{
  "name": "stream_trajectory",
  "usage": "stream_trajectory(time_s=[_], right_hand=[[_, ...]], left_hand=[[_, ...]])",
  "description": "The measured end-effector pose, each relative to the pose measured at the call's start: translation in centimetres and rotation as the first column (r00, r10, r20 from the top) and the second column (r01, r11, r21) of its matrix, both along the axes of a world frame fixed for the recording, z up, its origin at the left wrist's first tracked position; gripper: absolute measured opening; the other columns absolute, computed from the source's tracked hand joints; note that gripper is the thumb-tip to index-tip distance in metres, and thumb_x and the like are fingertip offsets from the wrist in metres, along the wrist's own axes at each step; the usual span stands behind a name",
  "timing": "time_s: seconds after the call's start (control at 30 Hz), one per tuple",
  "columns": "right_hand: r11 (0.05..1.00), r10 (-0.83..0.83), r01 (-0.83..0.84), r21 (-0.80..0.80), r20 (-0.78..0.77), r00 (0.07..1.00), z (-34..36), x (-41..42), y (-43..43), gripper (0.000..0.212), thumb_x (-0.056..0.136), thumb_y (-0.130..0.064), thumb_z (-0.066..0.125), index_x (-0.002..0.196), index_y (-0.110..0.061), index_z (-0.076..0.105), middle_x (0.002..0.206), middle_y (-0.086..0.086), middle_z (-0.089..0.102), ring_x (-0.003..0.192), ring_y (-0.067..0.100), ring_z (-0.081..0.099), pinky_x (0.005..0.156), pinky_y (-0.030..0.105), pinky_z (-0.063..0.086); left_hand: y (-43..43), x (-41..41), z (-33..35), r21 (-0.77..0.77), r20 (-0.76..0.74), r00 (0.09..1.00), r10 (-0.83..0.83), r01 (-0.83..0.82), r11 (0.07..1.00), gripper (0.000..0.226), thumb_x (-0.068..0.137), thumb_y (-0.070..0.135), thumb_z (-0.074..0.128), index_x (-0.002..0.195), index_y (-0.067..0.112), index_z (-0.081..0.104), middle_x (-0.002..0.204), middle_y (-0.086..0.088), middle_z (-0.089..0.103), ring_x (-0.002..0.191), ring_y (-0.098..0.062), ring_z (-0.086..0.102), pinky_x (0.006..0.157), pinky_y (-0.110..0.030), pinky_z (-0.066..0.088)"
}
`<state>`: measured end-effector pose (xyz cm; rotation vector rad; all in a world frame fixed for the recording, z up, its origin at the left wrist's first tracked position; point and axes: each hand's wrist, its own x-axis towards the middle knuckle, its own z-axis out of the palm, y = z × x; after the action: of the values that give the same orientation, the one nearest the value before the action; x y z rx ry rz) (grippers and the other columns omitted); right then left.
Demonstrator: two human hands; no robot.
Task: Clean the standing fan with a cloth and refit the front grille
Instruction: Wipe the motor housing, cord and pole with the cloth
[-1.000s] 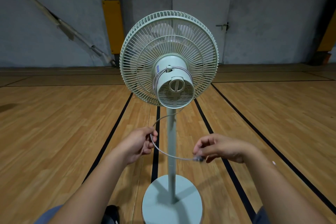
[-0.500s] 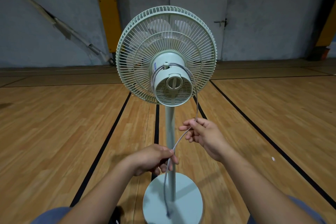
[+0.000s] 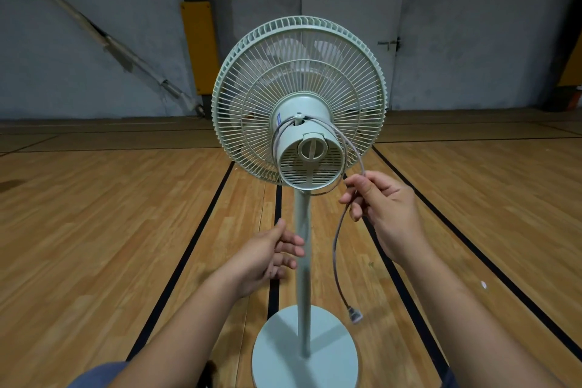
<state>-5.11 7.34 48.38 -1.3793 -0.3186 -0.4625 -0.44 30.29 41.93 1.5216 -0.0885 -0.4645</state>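
At frame centre, the fan [image 3: 299,98] stands upright on a wood floor [image 3: 94,230], rear housing toward the camera, cord [image 3: 338,236] wound round the housing. At 3 o'clock of the pole [image 3: 303,261], the right hand [image 3: 382,211] pinches the cord; its plug [image 3: 355,314] hangs free above the base [image 3: 277,356]. At 9 o'clock, the left hand [image 3: 271,258] holds nothing, fingers loosely spread, fingertips at the pole.

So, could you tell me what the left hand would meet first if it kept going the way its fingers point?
Most likely the fan's pole; the left hand has its fingertips right beside it.
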Motion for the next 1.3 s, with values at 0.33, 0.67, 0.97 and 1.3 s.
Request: stream_trajectory(time_s=[0.33, 0.67, 0.97, 1.3], right_hand=[[1.000, -0.027, 0.029, -0.012, 0.147, 0.989, 4.2, -0.2, 2.5, 0.022, 0.105, -0.018, 0.060, 0.100, 0.000, 0.072, 0.077, 0.015, 0.071, 0.049, 0.018, 0.049, 0.050, 0.029, 0.047], [0.863, 0.127, -0.112, -0.492, -0.003, 0.992, 2.7, -0.1, 1.0, 0.020, 0.105, -0.011, 0.062, 0.090, -0.009, 0.076, 0.073, 0.013, 0.072, 0.051, 0.018, 0.051, 0.052, 0.025, 0.046], [0.653, 0.276, -0.556, -0.514, -0.522, 0.807, -2.7, 0.8, -2.1, 0.012, 0.098, -0.018, 0.073, 0.098, -0.011, 0.082, 0.098, 0.019, 0.077, 0.074, 0.020, 0.063, 0.069, 0.027, 0.056], [0.645, 0.245, -0.634, -0.428, -0.670, 0.701, -5.7, 2.0, -3.0, 0.042, 0.103, -0.042, 0.064, 0.113, -0.002, 0.076, 0.111, 0.015, 0.079, 0.076, 0.020, 0.069, 0.069, 0.028, 0.055]], left_hand=[[0.9, 0.4, 0.8, -0.175, -0.079, 0.993, 0.082, -0.095, 0.980, 0.059, 0.114, 0.052, 0.033, 0.109, 0.005, 0.068, 0.079, -0.005, 0.070, 0.058, -0.013, 0.058, 0.047, -0.022, 0.038], [1.8, 1.3, 1.0, -0.392, -0.135, 0.977, 0.166, -0.207, 0.896, 0.086, 0.106, 0.072, 0.024, 0.100, 0.000, 0.070, 0.070, -0.008, 0.063, 0.048, -0.014, 0.050, 0.037, -0.023, 0.032], [3.0, 1.2, 1.1, -0.308, -0.180, 0.982, 0.063, -0.117, 0.944, 0.041, 0.105, 0.046, 0.060, 0.095, 0.007, 0.068, 0.067, 0.003, 0.047, 0.045, -0.006, 0.037, 0.034, -0.017, 0.025], [1.9, 0.1, 0.4, -0.077, -0.263, 0.953, -0.152, 0.136, 0.988, 0.025, 0.111, 0.017, 0.050, 0.088, 0.010, 0.059, 0.067, 0.001, 0.047, 0.047, -0.005, 0.038, 0.036, -0.014, 0.028]])
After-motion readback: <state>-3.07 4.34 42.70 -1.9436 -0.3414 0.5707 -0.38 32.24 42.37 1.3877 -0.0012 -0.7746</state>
